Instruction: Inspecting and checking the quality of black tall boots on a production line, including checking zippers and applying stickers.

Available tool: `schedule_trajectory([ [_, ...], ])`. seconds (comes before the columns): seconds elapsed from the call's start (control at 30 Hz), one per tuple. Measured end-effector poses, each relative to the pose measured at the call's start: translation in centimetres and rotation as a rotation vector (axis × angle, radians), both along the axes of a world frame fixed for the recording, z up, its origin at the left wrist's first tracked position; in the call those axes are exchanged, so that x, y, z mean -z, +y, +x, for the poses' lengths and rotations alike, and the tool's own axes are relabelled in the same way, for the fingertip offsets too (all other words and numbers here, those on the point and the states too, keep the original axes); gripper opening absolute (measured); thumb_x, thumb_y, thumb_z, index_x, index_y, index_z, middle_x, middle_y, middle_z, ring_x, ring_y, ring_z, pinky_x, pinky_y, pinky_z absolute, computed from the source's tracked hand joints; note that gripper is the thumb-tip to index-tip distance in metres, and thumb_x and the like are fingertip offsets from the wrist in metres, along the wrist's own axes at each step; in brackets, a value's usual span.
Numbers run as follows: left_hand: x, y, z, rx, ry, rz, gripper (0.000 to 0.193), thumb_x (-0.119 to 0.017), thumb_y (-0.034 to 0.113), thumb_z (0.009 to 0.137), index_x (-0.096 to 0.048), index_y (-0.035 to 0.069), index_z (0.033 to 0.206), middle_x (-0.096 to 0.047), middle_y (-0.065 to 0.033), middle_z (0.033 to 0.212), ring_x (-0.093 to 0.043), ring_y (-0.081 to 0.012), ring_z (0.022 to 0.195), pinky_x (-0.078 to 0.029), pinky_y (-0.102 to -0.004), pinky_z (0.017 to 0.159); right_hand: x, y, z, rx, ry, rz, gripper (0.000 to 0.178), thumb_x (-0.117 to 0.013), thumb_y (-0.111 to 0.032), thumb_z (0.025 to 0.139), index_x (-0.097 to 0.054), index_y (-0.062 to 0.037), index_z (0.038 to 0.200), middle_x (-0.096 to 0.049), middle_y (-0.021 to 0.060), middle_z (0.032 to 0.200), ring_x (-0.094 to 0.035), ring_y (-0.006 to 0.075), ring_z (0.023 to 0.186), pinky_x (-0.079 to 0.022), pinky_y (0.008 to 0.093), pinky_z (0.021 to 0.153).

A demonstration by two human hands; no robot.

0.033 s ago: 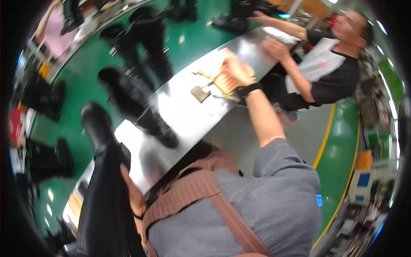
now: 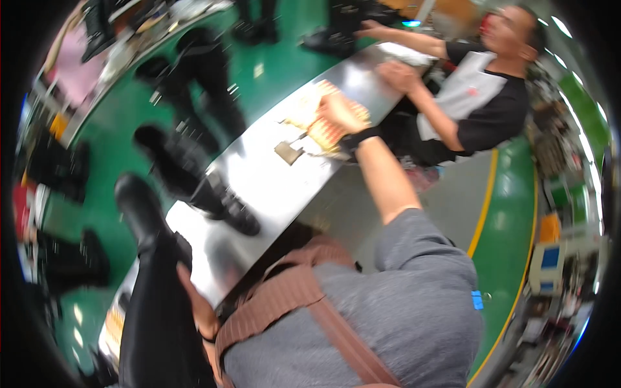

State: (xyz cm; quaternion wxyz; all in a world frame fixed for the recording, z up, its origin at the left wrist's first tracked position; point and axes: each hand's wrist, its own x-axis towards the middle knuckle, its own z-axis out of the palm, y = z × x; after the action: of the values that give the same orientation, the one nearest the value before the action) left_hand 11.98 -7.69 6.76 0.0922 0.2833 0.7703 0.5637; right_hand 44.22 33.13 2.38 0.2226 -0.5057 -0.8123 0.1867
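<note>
At the lower left a tall black boot [image 2: 155, 297] slants upward with its rounded toe away from me. My left hand [image 2: 198, 304] grips its shaft from the right side, and part of the fingers is hidden behind the boot. My right arm stretches far forward over the metal bench. There my right hand [image 2: 341, 114] rests on a batch of yellow and red patterned pieces [image 2: 321, 134], too blurred to name. Its fingers are smeared by motion. Close by lies a small brownish block [image 2: 288, 152] with a thin dark stem.
Another black boot [image 2: 200, 184] lies across the shiny bench [image 2: 278, 187]. More black boots [image 2: 207, 71] stand beyond it over the green floor. A person [image 2: 479, 97] in a black and white shirt sits at the bench's far right end. Yellow lines [image 2: 486, 200] mark the floor at right.
The whole view has shifted a little, so the bench and the person appear farther left. My left hand keeps hold of the boot; my right hand stays at the patterned pieces.
</note>
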Motion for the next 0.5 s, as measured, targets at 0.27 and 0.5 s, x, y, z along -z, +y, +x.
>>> schedule_trajectory([
  [0.27, 2.8, -0.8, -2.3, 0.119, 0.609, -0.550, 0.037, -0.035, 0.004, 0.099, -0.051, -0.002, 0.132, -0.049, -0.0128, 0.137, -0.047, -0.0198, 0.124, -0.033, -0.0326, 0.109, -0.3, 2.1, 0.0, -0.023, -0.230, -0.153, 0.020, -0.072, -0.011, 0.070, -0.067, -0.0033, 0.087, -0.068, 0.0154, 0.084, -0.065, 0.0291, 0.079, -0.051, 0.0378, 0.069],
  [0.5, 3.6, -0.3, -2.7, 0.047, 0.366, 0.089, 0.030, -0.046, 0.003, 0.097, -0.056, -0.005, 0.124, -0.056, -0.0152, 0.127, -0.054, -0.0195, 0.115, -0.042, -0.0289, 0.102, -1.7, 0.3, -0.3, 0.035, -0.159, -0.106, 0.022, -0.074, -0.012, 0.071, -0.066, -0.0047, 0.089, -0.068, 0.0120, 0.084, -0.066, 0.0257, 0.080, -0.051, 0.0359, 0.068],
])
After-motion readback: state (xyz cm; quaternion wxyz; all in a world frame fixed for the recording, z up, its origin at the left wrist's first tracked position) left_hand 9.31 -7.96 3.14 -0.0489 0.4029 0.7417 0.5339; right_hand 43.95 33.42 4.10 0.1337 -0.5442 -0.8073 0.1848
